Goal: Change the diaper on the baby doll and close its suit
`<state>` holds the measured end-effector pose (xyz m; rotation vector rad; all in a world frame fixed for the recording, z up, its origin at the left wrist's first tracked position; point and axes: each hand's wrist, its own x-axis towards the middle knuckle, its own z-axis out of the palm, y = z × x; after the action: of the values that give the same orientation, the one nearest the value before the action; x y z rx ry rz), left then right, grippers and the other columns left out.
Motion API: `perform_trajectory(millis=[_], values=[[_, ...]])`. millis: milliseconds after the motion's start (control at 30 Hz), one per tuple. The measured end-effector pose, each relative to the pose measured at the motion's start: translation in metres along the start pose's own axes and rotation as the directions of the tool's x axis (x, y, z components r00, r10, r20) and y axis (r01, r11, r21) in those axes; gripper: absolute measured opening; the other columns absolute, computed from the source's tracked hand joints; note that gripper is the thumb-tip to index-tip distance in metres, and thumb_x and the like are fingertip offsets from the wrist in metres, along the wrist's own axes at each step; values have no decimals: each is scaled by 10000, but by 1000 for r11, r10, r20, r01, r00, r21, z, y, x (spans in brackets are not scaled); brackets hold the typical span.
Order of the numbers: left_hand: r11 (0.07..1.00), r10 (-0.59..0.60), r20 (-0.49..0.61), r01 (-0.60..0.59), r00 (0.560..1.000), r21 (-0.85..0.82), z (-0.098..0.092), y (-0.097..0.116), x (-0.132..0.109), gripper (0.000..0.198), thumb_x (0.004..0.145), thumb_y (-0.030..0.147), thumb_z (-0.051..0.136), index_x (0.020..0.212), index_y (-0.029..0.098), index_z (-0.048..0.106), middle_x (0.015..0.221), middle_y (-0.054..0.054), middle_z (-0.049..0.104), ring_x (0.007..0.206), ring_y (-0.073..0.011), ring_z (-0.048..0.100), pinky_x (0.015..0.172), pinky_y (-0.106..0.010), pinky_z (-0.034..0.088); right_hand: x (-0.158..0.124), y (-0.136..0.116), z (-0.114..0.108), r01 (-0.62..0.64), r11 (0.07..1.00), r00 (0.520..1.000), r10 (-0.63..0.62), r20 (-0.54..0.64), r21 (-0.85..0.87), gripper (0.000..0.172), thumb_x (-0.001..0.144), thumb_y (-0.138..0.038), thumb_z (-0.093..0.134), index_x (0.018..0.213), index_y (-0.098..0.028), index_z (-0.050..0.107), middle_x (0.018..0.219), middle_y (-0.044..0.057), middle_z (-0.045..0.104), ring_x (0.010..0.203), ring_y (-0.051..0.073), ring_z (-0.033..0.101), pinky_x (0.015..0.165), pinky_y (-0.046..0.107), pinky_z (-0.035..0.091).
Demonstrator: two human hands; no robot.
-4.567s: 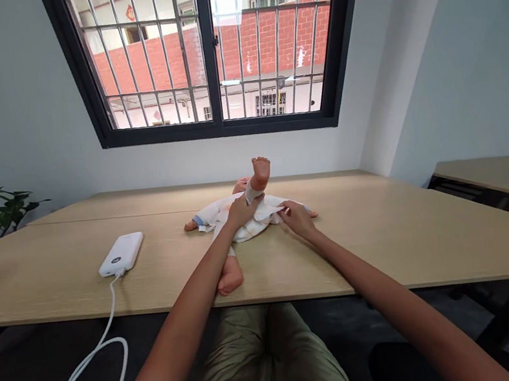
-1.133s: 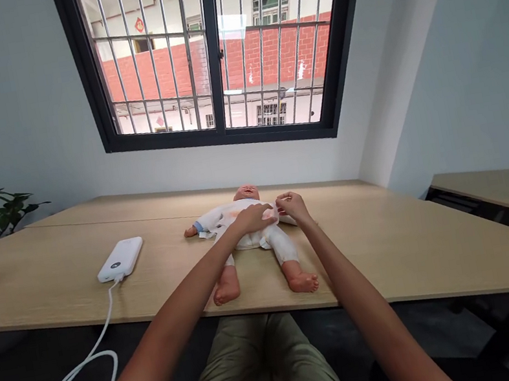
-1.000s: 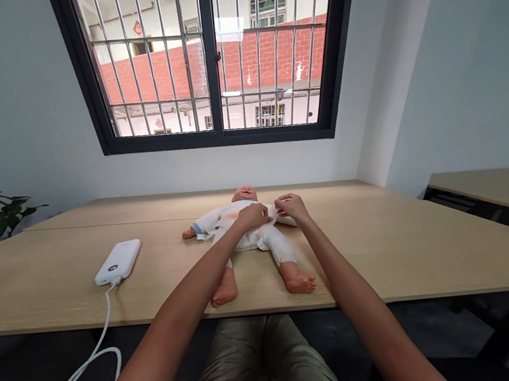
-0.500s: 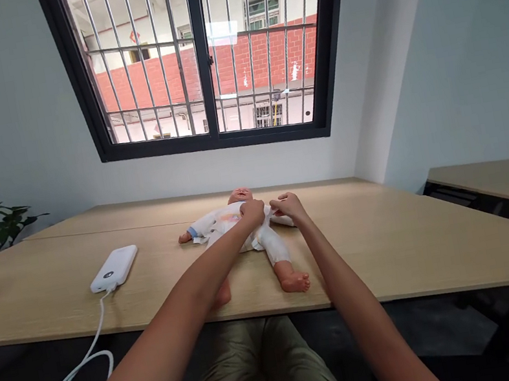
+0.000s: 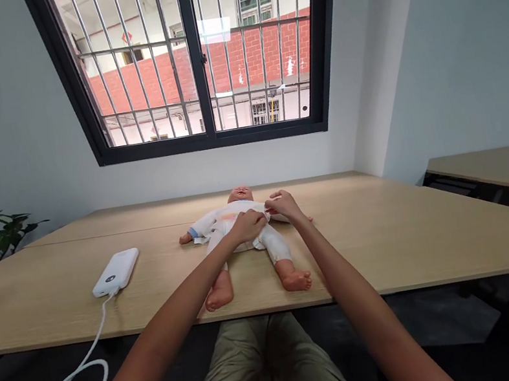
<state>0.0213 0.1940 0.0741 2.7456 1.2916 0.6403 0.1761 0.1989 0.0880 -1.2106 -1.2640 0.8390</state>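
A baby doll (image 5: 294, 277) lies on its back on the wooden table (image 5: 391, 238), its head away from me and its bare feet towards the front edge. It wears a white baby top (image 5: 228, 213) with a coloured print and blue cuffs, and white leggings (image 5: 274, 244). My left hand (image 5: 248, 226) is closed over the doll's belly, fingers pinching the edge of the top. Just beside it my right hand (image 5: 284, 205) pinches the same top at the doll's side. My fingers hide the exact spot of cloth that is held.
A white power bank (image 5: 116, 272) with a white cable (image 5: 91, 354) hanging over the front edge lies on the left. A plant (image 5: 5, 231) stands at the far left. Behind the table is a barred window (image 5: 213, 138). Another table (image 5: 502, 170) stands at right.
My left hand has moved slightly down and to the left over the doll's belly. My right hand has shifted a little left and up. More of the doll's left-side foot shows.
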Motion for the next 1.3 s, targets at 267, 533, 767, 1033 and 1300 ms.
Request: perform_trajectory(millis=[267,533,767,1033,1300], values=[[942,120,89,-142,989,303,3,3,10,336,952,331,334,1037,176,619,1185,-118,663,1234,-251,515,1082,-516,299,12,10,-2,97,986,990,-110,-86,-138,334,597,-143,648,876,-190,471,620,-36,606,592,133,616,599,237,519],[983,96,-12,-93,995,160,-19,3,-27,370,950,320,348,1162,194,624,1224,-84,657,1176,-261,564,1014,-415,404,7,14,14,160,985,984,-154,83,-60,324,584,-160,627,865,-207,473,573,-72,579,548,132,593,551,231,475],[984,125,30,-128,992,125,-15,-3,-60,487,971,452,357,1377,204,459,1477,-98,458,1378,-287,376,1110,-527,295,10,1,46,209,919,974,-167,152,-335,289,569,-125,619,822,-210,510,591,-52,602,583,161,599,550,247,444],[985,162,5,-162,987,58,-3,-15,-59,461,978,466,340,1320,225,534,1419,-94,514,1344,-323,393,1098,-532,308,0,1,55,255,816,965,-184,185,-519,180,688,-244,671,853,-186,628,716,32,677,713,215,655,685,305,503],[999,37,-261,-38,965,-2,-17,-53,-28,274,928,252,437,995,198,697,1066,-67,689,1069,-229,573,940,-360,451,-2,-2,41,29,999,969,-32,246,14,203,962,-280,411,965,-157,572,699,63,709,725,173,691,735,290,545]])
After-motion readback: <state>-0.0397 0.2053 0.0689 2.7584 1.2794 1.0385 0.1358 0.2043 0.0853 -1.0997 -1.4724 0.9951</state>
